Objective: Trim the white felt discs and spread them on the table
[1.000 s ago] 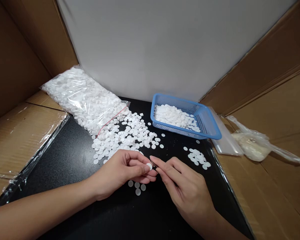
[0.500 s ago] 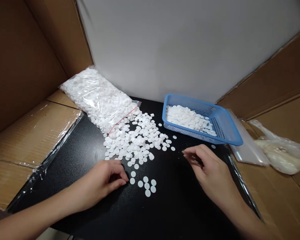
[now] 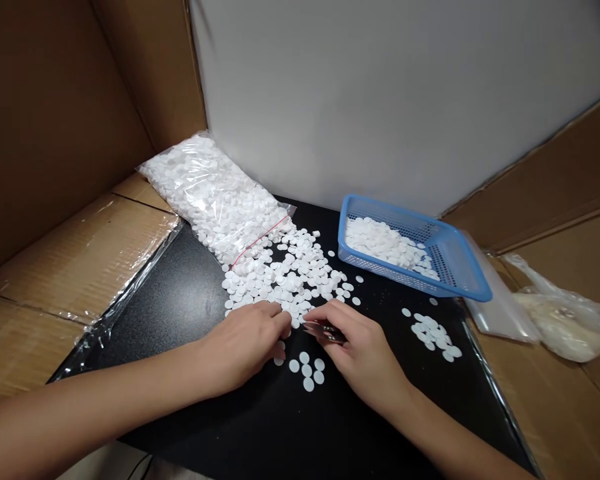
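Note:
Loose white discs [image 3: 260, 283] spread over the black table from a clear plastic bag [image 3: 205, 187] packed with more of them. My left hand [image 3: 257, 337] rests at the near edge of this pile, fingers curled down; what they touch is hidden. My right hand [image 3: 353, 333] is closed around a small dark metal tool [image 3: 327, 332], whose tips point left at the pile's near edge. Just below, between both hands, several discs [image 3: 306, 371] lie in a small cluster. Another group of discs [image 3: 433, 332] lies right of my right hand.
A blue basket [image 3: 463, 287] with white discs inside stands at the back right. Beyond it are a flat clear plastic sheet [image 3: 503, 320] and a knotted plastic bag [image 3: 560, 323]. Cardboard [image 3: 105, 247] and a grey panel [image 3: 370, 100] border the table.
My right hand has moved left to the pile, uncovering the right group of discs, and its metal tool now shows clearly. My left hand has moved right and slightly up. The view has shifted a little.

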The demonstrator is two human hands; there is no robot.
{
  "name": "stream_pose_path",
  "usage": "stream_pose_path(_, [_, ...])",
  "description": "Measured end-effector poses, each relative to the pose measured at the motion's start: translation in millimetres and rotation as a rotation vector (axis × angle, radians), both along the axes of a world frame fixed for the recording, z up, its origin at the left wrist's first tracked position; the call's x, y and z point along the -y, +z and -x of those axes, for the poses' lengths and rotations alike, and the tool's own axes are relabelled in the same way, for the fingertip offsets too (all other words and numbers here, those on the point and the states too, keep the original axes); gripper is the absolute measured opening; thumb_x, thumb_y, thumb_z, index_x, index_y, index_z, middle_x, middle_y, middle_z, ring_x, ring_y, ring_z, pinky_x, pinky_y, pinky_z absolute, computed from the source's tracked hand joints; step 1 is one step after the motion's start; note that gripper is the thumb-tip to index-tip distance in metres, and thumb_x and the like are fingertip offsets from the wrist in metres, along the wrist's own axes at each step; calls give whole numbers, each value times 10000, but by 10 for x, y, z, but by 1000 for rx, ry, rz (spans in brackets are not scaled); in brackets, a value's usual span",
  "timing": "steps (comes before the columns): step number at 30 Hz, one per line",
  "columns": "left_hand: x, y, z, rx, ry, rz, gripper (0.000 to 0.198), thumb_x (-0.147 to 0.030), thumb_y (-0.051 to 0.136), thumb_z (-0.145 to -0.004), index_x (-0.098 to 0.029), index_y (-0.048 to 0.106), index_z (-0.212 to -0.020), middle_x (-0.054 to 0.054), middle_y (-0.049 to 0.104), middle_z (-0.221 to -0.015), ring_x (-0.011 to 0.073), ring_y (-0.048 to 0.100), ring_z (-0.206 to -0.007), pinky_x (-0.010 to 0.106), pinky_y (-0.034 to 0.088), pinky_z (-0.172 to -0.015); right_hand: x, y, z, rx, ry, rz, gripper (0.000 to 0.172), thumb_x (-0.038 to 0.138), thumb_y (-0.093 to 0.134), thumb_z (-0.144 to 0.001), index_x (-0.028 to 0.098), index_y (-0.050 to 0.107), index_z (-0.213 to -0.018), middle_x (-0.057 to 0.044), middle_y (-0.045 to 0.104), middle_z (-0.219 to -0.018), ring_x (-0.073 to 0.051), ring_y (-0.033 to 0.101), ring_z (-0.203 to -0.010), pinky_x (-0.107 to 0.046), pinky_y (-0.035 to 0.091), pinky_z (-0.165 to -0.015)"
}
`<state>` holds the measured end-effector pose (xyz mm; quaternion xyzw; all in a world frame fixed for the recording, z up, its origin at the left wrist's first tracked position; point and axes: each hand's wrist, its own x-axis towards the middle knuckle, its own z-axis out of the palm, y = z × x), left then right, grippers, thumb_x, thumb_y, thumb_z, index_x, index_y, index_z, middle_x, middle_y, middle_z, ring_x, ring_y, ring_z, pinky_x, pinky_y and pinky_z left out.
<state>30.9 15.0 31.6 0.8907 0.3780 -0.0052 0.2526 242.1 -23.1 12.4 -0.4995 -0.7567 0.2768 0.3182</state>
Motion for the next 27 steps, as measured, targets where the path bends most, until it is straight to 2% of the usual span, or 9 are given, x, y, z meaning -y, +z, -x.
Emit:
stream_pose_path(3, [-14,-24,-52,34,-19,43,162,-50,721,-803,-175,632,-858,25,626,-885,203,618,-772,269,397,-622,46,17,21,-94,-20,69,146,178,525,-934,216,659,-892,-22,653,-812,-159,620,-705,-252,474,-622])
stream_pose_path(6, [-17,-30,-42,273,25,112,138,-62,680,-860,-180,614,-832,-5,631,-843,153,612,-736,232,411,-624,86,41,57,-222,-36,242,92,265,606,-907,210,665,-865,-9,652,-776,-149,592,-673,-237,461,-592])
stream_pose_path(10, [15,1,-45,582,63,96,82,-117,623,-935,-191,618,-900,-24,669,-828,119,630,-724,200,451,-646,76,73,109,-373,-90,416,178,351,707,-829,200,632,-775,27,592,-674,-123,511,-605,-219,397,-534])
stream_pose_path(15, [57,41,-74,758,77,69,164,-53,626,-904,-185,622,-1000,-1,703,-918,113,668,-819,186,509,-738,63,82,127,-443,-135,374,176,338,682,-841,192,645,-751,47,542,-616,-96,407,-539,-225,335,-512])
stream_pose_path(22, [96,29,-77,885,202,166,224,-85,660,-882,-186,631,-1080,4,694,-887,115,658,-784,194,534,-712,99,104,145,-537,-163,368,199,376,712,-822,190,683,-762,10,610,-667,-124,487,-598,-235,404,-555])
stream_pose_path(27, [99,35,-67,906,155,151,234,-88,643,-892,-177,628,-1109,25,699,-922,126,668,-803,211,541,-722,109,101,148,-549,-166,376,214,394,730,-811,195,678,-754,-3,641,-686,-143,541,-623,-247,454,-576])
